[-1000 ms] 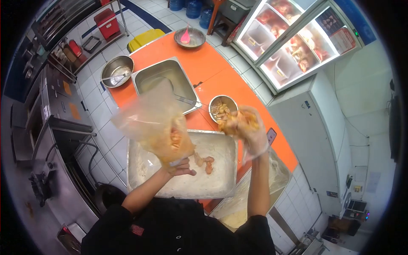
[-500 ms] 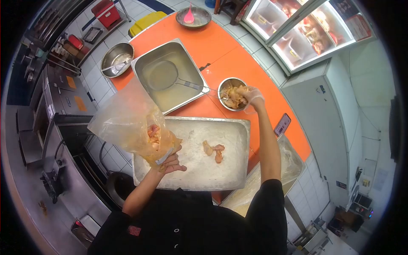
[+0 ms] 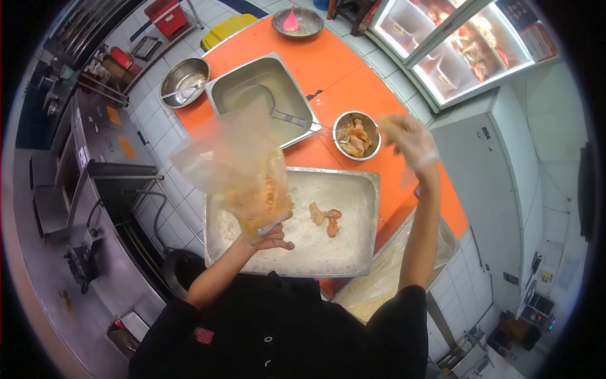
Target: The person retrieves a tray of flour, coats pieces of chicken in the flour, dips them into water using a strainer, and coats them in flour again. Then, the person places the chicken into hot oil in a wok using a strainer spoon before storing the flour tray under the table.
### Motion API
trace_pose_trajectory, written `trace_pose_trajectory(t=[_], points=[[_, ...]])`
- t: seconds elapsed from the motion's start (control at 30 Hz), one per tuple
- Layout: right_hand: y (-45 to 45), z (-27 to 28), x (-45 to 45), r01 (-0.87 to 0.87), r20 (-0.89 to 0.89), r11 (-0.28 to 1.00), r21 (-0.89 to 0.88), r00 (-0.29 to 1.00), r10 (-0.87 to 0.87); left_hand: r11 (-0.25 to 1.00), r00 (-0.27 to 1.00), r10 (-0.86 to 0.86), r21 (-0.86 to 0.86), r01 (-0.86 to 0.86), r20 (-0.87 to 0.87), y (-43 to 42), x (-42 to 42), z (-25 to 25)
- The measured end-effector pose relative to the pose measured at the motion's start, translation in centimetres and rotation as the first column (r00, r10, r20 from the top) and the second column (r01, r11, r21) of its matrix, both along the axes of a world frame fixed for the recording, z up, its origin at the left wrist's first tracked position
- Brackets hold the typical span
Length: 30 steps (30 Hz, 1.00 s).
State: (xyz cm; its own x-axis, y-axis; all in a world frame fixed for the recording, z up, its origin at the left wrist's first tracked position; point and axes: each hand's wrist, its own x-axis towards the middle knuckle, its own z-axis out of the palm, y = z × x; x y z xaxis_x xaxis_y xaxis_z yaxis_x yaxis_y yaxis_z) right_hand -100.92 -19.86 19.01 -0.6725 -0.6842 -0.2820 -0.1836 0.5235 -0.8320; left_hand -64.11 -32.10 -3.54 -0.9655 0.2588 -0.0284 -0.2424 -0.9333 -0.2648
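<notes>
Orange desk, head camera: a person's bare left hand has its grip closed around the lower end of a translucent plastic bag of raw chicken, held above the left part of a powder-dusted metal tray. A few chicken pieces lie together near the tray's middle. In a clear glove, the right hand is raised just beside a metal bowl of more chicken; its grip is blurred, and whether it pinches anything cannot be told. Beyond the tray, a wire strainer rests in a rectangular steel pan of cloudy liquid.
</notes>
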Motion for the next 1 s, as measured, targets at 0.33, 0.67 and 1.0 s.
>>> trace_pose_trajectory(t=[0.33,0.67,1.0], points=[[4.2,-6.9,11.6,-0.544,-0.672,0.839,-0.008,0.624,0.398,0.819,0.913,-0.161,-0.466,0.335,0.375,-0.7,-3.3,7.0],[9.0,-8.9,11.0,-0.14,0.081,0.887,-0.44,0.978,0.194,0.375,0.92,0.333,-0.924,0.074,0.209,-0.8,-4.8,13.6],[7.2,-8.2,14.3,-0.133,0.304,0.936,-0.325,0.923,0.236,-0.379,0.921,0.389,-0.913,0.148,-0.012,-1.3,-4.7,15.3]])
